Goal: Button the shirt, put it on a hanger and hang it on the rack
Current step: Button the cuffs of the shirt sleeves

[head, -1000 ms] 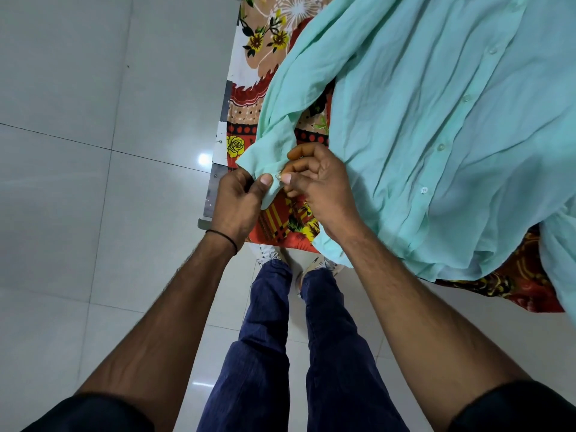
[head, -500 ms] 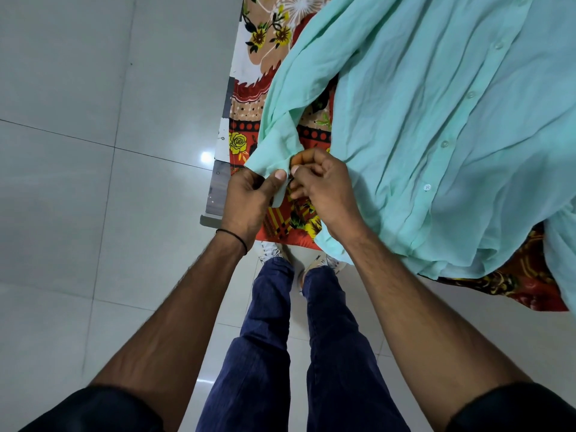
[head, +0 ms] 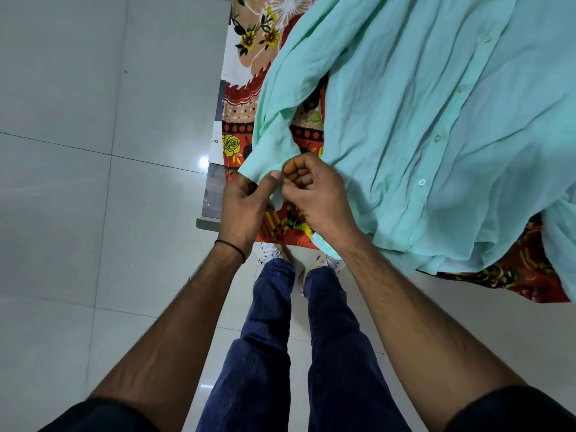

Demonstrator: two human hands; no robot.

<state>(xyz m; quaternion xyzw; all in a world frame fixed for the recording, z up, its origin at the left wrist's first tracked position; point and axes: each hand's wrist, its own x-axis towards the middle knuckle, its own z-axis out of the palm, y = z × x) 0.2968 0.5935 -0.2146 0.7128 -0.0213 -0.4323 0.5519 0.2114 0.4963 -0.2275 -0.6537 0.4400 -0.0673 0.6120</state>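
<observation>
Nearest the camera: two bare forearms reach forward over dark blue trousers point(head: 258, 353) and pale shoes point(head: 271, 254) standing on glossy grey floor tiles point(head: 78, 213).

Left hand point(head: 243, 207), with a thin black band point(head: 232, 247) at the wrist: its grip is closed on the cuff point(head: 265, 163), thumb pressed on top of the cloth. Right hand point(head: 314, 191): fingers curled tight, fingertips pinching the same cuff edge directly against the left thumb. The button under the fingers cannot be seen.

The cuff is held at the near left corner of the surface point(head: 215, 194), a grey board whose bare edge shows there. A patterned cloth point(head: 243, 120), red and orange with yellow flowers, covers the rest.

The shirt point(head: 420, 104) is mint green, thin, soft and heavily creased. It lies spread over the cloth, filling the right and far part of the surface, its hem draping over the near edge. The sleeve point(head: 290, 76) runs from the far side down to the near left corner. The front placket point(head: 448, 120), set with small pale round buttons, marks the long axis: it runs diagonally from the near edge toward the far right corner.
</observation>
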